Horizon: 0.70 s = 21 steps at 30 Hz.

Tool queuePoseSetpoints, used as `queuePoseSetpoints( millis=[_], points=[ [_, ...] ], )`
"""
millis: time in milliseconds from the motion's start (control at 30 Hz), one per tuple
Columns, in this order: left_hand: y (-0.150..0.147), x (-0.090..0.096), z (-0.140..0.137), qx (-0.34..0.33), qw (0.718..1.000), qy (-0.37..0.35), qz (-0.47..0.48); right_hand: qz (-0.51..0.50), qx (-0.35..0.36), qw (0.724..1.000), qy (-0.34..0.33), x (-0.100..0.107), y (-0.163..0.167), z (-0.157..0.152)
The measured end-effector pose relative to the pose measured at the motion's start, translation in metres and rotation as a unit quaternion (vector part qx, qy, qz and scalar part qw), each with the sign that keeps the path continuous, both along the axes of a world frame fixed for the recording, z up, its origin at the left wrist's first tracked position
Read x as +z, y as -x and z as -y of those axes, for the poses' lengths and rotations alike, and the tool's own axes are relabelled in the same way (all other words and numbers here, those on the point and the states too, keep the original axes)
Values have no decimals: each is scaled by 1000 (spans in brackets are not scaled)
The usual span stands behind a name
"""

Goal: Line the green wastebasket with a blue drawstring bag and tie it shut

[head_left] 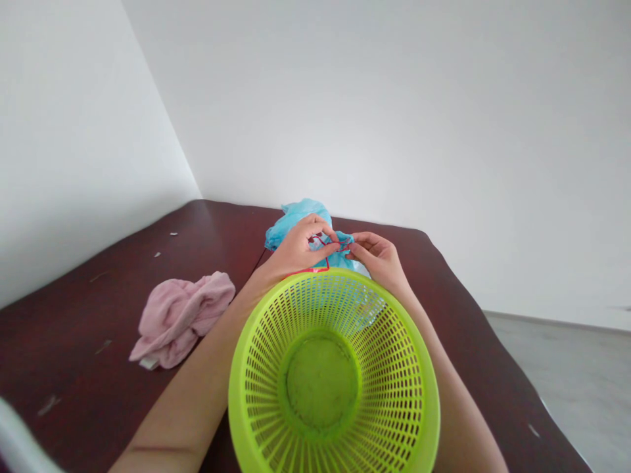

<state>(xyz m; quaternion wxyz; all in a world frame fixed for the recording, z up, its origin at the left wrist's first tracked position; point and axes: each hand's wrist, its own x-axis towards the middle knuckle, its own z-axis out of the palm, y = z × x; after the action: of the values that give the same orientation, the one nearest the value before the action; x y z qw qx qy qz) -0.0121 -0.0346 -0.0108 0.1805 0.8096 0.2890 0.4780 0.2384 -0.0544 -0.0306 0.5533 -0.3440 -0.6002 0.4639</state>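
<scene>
Beyond the rim of a lime-green plastic basket (235, 384), my left hand (305, 244) pinches a thin red cord (327, 263) between thumb and index finger. My right hand (377, 257) has its thumb and fingers pressed together on the same cord, close by the blue plastic bag (302, 214). Crumpled, the bag lies behind and between the hands. Part of it shows through the basket's slots. The basket's open mouth faces me, between my forearms, and nothing lies on its round bottom. A red strip runs along its far rim.
A crumpled pink cloth (185, 318) lies left of my left forearm on the dark red-brown table (93, 387). Small pale scraps are scattered on the tabletop. White walls (394, 118) meet in a corner behind the table, and grey floor (572, 368) shows at right.
</scene>
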Motion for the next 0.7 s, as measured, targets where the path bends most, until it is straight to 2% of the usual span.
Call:
queuePoseSetpoints(
  millis=[67,167,233,333,467,600,700],
  points=[
    [1,1,1,-5,1000,4,7,14,-5,1000,-1,1,0,1],
    [-1,1,4,-42,996,79,4,18,4,1000,12,3,2,4],
    [-3,2,6,-41,993,112,4,25,17,999,16,4,3,6],
    [-5,6,8,-25,992,120,3,37,23,999,10,6,4,6],
    [-6,9,10,-19,993,120,2,46,-4,999,12,2,2,0],
    [-3,5,6,-14,993,119,-10,64,-43,997,1,-6,4,-6],
    [-3,0,2,-26,991,131,-16,32,-45,998,-4,-11,7,-8]
  ],
)
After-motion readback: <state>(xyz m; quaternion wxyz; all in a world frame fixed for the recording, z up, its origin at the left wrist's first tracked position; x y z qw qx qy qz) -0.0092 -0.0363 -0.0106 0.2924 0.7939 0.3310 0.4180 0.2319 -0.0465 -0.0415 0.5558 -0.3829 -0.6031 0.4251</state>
